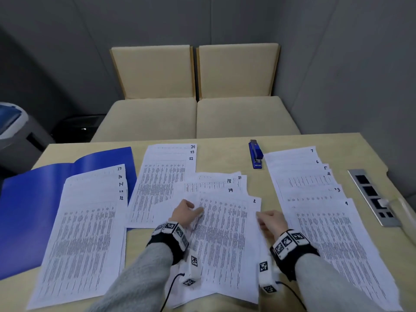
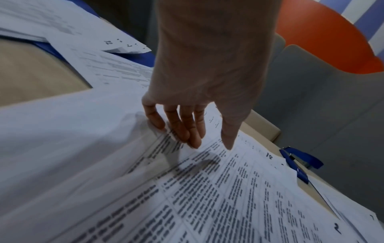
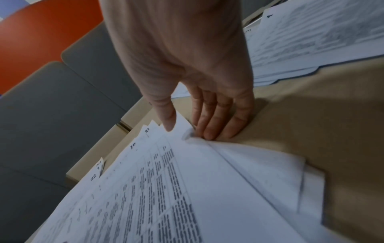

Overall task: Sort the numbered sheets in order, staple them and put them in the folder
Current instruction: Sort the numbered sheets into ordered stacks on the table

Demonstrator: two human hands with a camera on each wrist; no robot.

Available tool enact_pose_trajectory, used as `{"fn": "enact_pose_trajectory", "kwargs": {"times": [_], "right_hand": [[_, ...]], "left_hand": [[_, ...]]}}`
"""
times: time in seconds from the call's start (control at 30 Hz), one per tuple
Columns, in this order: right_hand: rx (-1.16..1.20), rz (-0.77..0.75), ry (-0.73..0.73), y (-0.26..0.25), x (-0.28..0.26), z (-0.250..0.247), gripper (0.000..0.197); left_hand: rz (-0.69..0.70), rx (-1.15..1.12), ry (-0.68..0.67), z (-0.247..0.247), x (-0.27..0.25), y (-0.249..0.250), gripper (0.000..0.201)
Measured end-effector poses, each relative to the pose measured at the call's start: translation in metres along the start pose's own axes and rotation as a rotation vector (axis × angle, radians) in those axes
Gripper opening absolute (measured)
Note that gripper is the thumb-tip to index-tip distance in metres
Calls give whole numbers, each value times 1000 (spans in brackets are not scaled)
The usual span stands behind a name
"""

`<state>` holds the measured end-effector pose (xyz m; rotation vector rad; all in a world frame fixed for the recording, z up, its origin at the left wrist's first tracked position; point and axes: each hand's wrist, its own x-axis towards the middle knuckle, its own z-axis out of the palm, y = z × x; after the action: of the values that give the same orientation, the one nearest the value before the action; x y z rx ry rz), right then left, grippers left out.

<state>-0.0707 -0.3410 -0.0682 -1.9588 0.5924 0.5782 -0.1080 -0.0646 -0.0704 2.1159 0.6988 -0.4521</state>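
Note:
Numbered sheets lie in fanned piles on the table [image 1: 225, 154]. The centre pile shows 18, 21 and 19, with sheet 2 [image 1: 225, 233] [image 2: 207, 205] [image 3: 166, 197] on top. My left hand [image 1: 193, 212] [image 2: 207, 143] touches that sheet's left edge with straight fingers, thumb over the print. At its right edge my right hand [image 1: 262, 218] [image 3: 187, 131] has fingertips down on the table and thumb above the paper, which buckles slightly there. The open blue folder [image 1: 33, 199] lies far left under a pile showing 12 to 17. A blue stapler [image 1: 256, 155] [image 2: 299, 162] sits at the back.
Sheets 22 to 24 [image 1: 166, 176] lie back centre. A pile with sheet 1 [image 1: 326, 233] on top fans up to 7 at the right. A metal socket panel [image 1: 371, 194] is set into the table's right side. Beige seats [image 1: 195, 118] stand behind the table.

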Motion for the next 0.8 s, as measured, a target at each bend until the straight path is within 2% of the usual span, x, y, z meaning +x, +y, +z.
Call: {"fn": "enact_pose_trajectory", "kwargs": {"times": [0.07,0.17,0.27,0.37,0.43,0.47,0.57,0.7,0.8], "right_hand": [[5,-38,-21,-4,1,6,19],[-33,-45,-13,-5,6,5,13],[-68,-80,-20,-2,7,-2,8],[-95,-87,-78,5,20,-20,15],[-152,-110,-142,7,25,-32,24],[-185,-116,-184,5,23,-36,26],[-274,-102,-326,-2,9,-43,32],[-318,-144,-334,4,5,-32,44],[-300,-158,-268,5,3,-20,34]], "left_hand": [[-13,5,2,3,-2,3,44],[-8,62,-4,9,-7,-2,28],[83,59,-1,8,-13,-9,15],[216,190,190,-3,-11,-16,6],[261,358,294,-10,-7,-23,30],[259,443,296,-14,-6,-24,43],[241,596,195,-21,-4,-20,69],[225,679,110,-28,2,-13,74],[227,702,105,-30,4,-9,74]]}}
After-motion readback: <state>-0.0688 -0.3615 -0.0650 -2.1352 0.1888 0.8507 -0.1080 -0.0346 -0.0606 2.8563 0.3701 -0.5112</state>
